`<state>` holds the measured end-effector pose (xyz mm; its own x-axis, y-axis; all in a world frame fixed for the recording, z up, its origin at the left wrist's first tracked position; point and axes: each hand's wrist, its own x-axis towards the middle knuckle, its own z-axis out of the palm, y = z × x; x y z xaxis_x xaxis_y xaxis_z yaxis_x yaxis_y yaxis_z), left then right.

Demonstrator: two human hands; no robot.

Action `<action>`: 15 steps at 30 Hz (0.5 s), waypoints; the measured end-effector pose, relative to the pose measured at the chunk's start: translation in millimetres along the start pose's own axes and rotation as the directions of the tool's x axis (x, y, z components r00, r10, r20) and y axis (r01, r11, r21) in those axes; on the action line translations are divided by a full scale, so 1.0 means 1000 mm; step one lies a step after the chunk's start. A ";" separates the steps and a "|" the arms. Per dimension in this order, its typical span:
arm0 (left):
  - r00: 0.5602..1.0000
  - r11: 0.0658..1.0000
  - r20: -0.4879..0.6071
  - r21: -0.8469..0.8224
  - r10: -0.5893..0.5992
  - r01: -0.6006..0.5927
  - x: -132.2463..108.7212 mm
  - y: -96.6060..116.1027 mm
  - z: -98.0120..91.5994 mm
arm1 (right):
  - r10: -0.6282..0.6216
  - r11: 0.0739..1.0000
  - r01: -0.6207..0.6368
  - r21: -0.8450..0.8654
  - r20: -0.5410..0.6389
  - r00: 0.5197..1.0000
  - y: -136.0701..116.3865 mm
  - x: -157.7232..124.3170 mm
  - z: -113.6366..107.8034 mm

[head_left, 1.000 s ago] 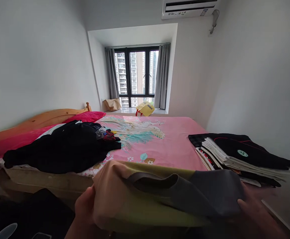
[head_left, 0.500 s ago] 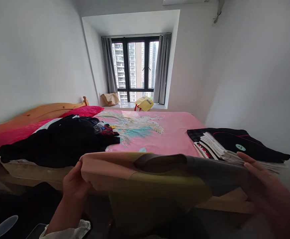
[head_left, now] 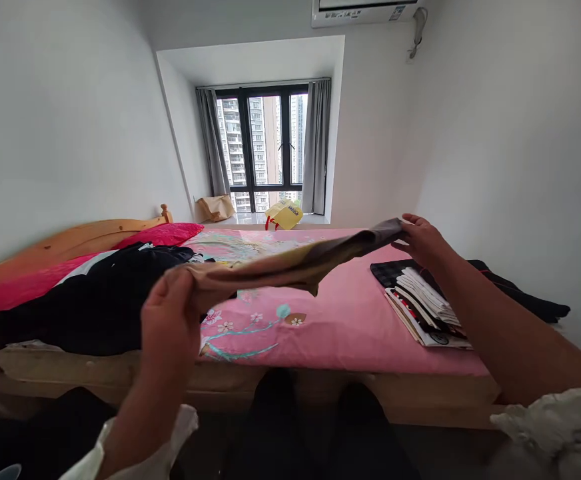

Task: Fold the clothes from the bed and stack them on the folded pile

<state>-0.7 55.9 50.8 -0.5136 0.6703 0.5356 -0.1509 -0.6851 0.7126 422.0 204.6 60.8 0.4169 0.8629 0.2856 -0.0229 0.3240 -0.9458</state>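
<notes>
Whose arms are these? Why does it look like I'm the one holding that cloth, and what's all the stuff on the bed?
There is no machine here, just a person with a small camera worn on the head. It looks forward and down, so you see the arms as if they were your own. The left hand pinches one end of a tan and grey cloth. The right hand holds the other end, so it stretches out in the air with the pink bed behind it. On the bed, a heap of black clothes lies to the left and a neat folded stack to the right. A window is at the back.
</notes>
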 end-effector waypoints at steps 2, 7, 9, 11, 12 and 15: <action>0.937 0.949 0.154 0.094 -0.312 0.301 -0.065 -0.034 0.008 | 0.038 0.975 -0.051 -0.216 -0.065 0.997 0.015 0.003 -0.005; 0.224 0.704 0.680 0.595 -0.698 0.389 -0.204 -0.125 -0.006 | 0.190 0.905 -0.200 -0.374 -0.064 0.980 0.103 -0.046 -0.024; 0.036 0.649 0.675 0.692 -0.737 0.316 -0.227 -0.143 -0.026 | 0.274 0.883 -0.266 -0.386 -0.035 0.961 0.148 -0.086 -0.034; 0.023 0.613 0.631 0.743 -0.775 0.269 -0.230 -0.154 -0.048 | 0.391 0.839 -0.383 -0.387 -0.061 0.918 0.193 -0.134 -0.044; 0.095 0.604 0.602 0.756 -0.793 0.252 -0.225 -0.160 -0.059 | 0.439 0.815 -0.430 -0.389 -0.072 0.896 0.214 -0.160 -0.047; 0.480 0.592 0.448 0.780 -0.754 0.202 -0.193 -0.184 -0.092 | 0.527 0.770 -0.521 -0.369 -0.094 0.845 0.266 -0.229 -0.046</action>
<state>48.8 26.7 -225.2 0.2459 0.9662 -0.0776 0.4657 -0.0476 0.8836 361.9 75.0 -263.2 0.4253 0.8633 -0.2717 0.1004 -0.3433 -0.9338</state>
